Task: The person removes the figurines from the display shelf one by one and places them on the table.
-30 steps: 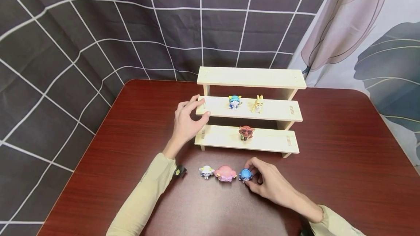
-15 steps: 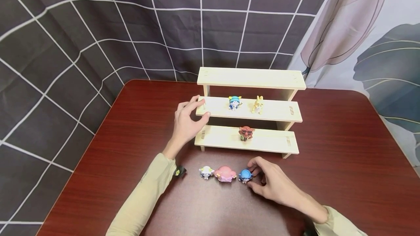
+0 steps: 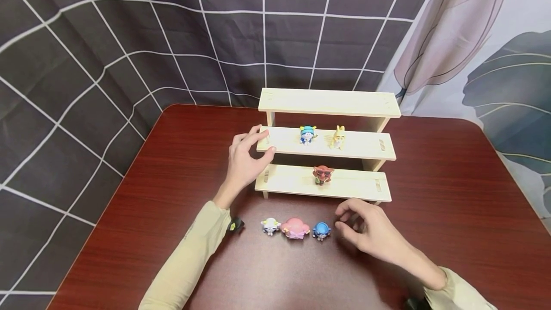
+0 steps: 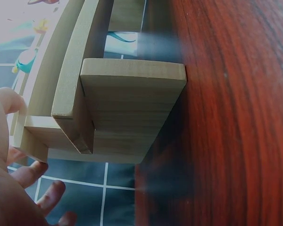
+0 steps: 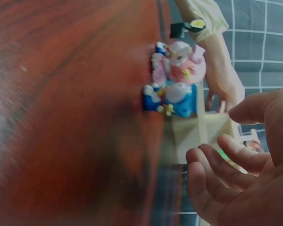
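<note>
My left hand [image 3: 247,157] grips the left end of the middle board of a three-tier wooden display shelf [image 3: 327,102], thumb at its front edge. In the left wrist view, fingers [image 4: 30,174] reach past the board's end. My right hand [image 3: 374,228] is just right of a blue figurine [image 3: 321,230], fingers loosely bent and holding nothing. That figurine stands on the table in a row with a pink figurine [image 3: 295,228] and a white figurine [image 3: 270,226]. The right wrist view shows a gap between the blue figurine [image 5: 179,99] and my fingers.
A turquoise-capped figurine [image 3: 307,135] and a yellow rabbit figurine [image 3: 338,138] stand on the middle tier. A red fox figurine [image 3: 323,175] is on the lowest tier. The dark red table [image 3: 443,181] backs onto a grey grid-patterned curtain [image 3: 292,37].
My right hand has let go of the blue figurine and drawn back to the right. The figurine stays at the end of the row. My left hand has not moved.
</note>
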The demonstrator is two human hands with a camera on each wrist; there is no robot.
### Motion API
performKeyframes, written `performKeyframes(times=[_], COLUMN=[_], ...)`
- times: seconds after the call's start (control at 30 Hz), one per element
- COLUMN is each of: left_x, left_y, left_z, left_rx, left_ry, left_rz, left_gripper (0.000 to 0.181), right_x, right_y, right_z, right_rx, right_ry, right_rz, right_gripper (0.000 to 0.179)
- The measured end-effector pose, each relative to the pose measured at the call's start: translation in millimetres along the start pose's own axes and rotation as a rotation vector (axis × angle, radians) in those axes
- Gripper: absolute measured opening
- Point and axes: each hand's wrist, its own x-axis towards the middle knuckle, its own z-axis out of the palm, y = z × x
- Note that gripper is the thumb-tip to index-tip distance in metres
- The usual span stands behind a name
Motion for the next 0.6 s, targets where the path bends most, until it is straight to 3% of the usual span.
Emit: performKeyframes(times=[0.3, 0.6], left_x=[-0.4, -0.3], left_y=[0.2, 0.6], left_z=[-0.8, -0.3], left_rx=[-0.003, -0.005], left_ry=[0.001, -0.006], left_rz=[-0.001, -0.005], left_gripper=[0.043, 0.044], right_x=[16.0, 36.0], right_y=[-3.8, -6.0], right_z=[-24.5, -41.7], right_rx=[0.022, 0.002], right_ry=[0.048, 0.147], right_rz=[0.044, 0.081], right_gripper=[0.031, 0.031])
